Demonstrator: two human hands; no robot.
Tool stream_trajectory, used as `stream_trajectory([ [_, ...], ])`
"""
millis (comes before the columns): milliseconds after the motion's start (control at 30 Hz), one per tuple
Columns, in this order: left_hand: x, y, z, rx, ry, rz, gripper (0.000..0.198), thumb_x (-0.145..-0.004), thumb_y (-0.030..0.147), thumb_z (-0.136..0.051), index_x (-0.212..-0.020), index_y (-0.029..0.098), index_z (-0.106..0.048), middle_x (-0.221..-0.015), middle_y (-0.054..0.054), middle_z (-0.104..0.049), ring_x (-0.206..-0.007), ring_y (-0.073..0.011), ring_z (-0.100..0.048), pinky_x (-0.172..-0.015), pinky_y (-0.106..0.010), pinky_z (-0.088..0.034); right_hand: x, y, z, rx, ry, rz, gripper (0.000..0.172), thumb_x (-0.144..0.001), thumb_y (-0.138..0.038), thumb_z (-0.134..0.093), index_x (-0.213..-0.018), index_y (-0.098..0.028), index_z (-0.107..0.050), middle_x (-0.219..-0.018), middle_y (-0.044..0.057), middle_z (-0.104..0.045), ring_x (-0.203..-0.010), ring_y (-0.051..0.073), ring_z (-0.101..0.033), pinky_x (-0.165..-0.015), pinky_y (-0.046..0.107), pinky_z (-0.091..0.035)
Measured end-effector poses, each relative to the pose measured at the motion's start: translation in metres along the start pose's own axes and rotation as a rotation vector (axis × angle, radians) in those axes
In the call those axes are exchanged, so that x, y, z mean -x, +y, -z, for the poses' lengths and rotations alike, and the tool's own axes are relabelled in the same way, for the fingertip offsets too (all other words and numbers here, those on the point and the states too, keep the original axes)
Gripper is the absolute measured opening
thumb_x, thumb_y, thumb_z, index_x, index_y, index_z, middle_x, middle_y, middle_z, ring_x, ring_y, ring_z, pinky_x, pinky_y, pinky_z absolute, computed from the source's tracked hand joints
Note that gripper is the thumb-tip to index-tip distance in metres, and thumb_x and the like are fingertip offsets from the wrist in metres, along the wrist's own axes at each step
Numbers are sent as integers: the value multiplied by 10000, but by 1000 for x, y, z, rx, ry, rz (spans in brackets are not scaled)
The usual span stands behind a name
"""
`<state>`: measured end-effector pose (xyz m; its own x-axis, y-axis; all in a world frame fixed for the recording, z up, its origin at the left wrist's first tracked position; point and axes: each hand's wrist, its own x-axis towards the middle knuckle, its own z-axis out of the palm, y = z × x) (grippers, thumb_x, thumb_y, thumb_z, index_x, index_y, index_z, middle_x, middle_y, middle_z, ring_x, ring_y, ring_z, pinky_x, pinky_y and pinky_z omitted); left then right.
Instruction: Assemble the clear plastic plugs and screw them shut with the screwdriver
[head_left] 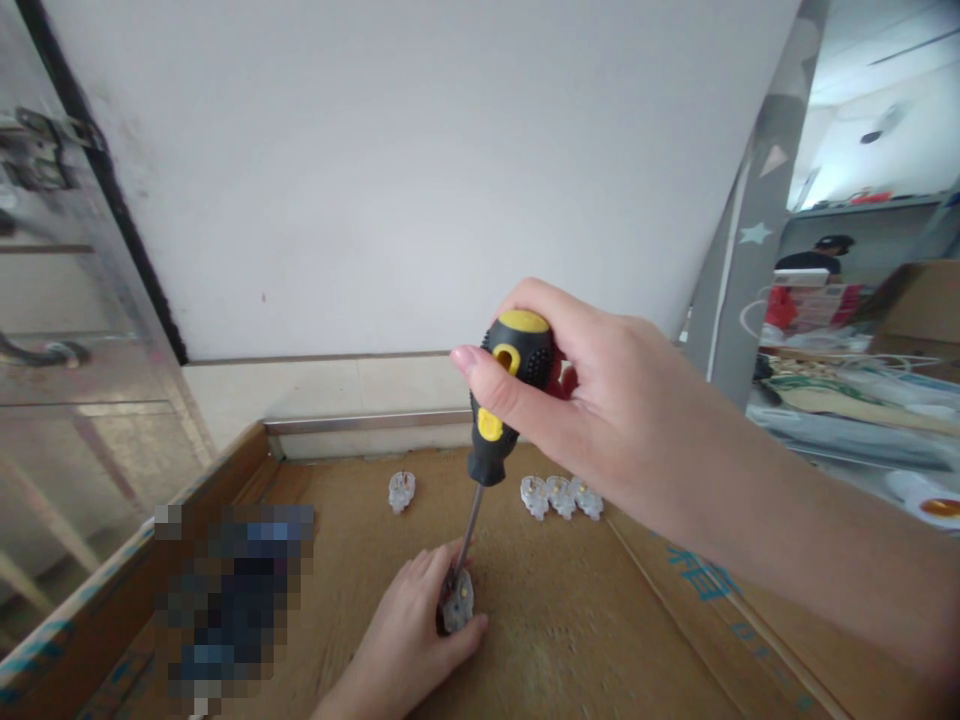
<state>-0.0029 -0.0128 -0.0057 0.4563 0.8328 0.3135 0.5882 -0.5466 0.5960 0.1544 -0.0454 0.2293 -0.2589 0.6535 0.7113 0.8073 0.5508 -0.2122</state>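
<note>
My right hand (600, 400) is wrapped round the black and yellow handle of a screwdriver (501, 420), held nearly upright. Its metal shaft runs down to a small clear plastic plug (459, 602) with brass pins. My left hand (416, 625) pinches that plug against the cardboard floor of an open box (570, 640). The screwdriver's tip meets the top of the plug, between my left fingers.
Three clear plugs (561, 496) lie in a row at the back of the box, and one more plug (401, 491) lies alone to their left. A blurred dark patch (232, 600) covers the box's left side. A white wall rises behind. At far right, a cluttered area holds a person.
</note>
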Motion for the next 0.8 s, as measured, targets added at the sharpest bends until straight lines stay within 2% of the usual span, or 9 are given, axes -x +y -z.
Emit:
stream_trajectory([
  [200,2,-3,-2,1,6,-6,493,-710,210,-606,-1186,229,-480,-1145,-64,-607,-1043,-233,-563,-920,-387,-446,-4,7,0,56,-20,-13,317,-839,-484,-478,-682,-212,-431,-497,-46,-440,-407,85,-353,-406,240,-210],
  [333,2,-5,-3,14,15,-24,513,-714,206,-604,-1206,236,-463,-1151,-58,-603,-1047,-222,-562,-921,-370,-447,-16,14,4,137,-71,52,277,-811,-489,-508,-818,-213,-524,-540,-31,-493,-413,94,-378,-403,241,-212],
  [400,2,-5,-2,19,9,-25,516,-710,201,-603,-1205,232,-462,-1150,-60,-604,-1050,-224,-558,-925,-371,-442,-24,12,10,161,-159,74,226,-798,-435,-532,-860,-220,-561,-550,-31,-517,-400,89,-390,-406,241,-227],
  [533,1,-4,-2,26,-14,-6,508,-707,199,-600,-1197,226,-468,-1135,-67,-609,-1045,-232,-557,-921,-385,-440,-35,-8,30,168,-508,-48,136,-728,-313,-558,-827,-249,-625,-526,-55,-549,-329,68,-383,-390,240,-251],
  [633,0,-4,-2,35,-15,-3,520,-707,197,-597,-1208,224,-460,-1151,-67,-602,-1061,-231,-549,-929,-383,-435,-35,-23,39,177,-636,-65,154,-735,-271,-519,-835,-264,-635,-509,-70,-535,-353,68,-409,-421,234,-257],
  [733,0,-5,-2,37,-13,-8,539,-707,193,-597,-1225,220,-449,-1159,-69,-600,-1073,-230,-543,-938,-380,-429,-33,-23,34,214,-598,-23,146,-775,-300,-509,-850,-251,-624,-522,-63,-530,-419,80,-444,-468,238,-260],
  [800,1,-6,-2,41,-9,-8,535,-714,195,-594,-1228,225,-447,-1151,-65,-603,-1067,-224,-547,-932,-370,-434,-32,-16,26,219,-487,54,176,-813,-332,-473,-873,-235,-608,-575,-47,-546,-466,89,-455,-494,245,-264],
])
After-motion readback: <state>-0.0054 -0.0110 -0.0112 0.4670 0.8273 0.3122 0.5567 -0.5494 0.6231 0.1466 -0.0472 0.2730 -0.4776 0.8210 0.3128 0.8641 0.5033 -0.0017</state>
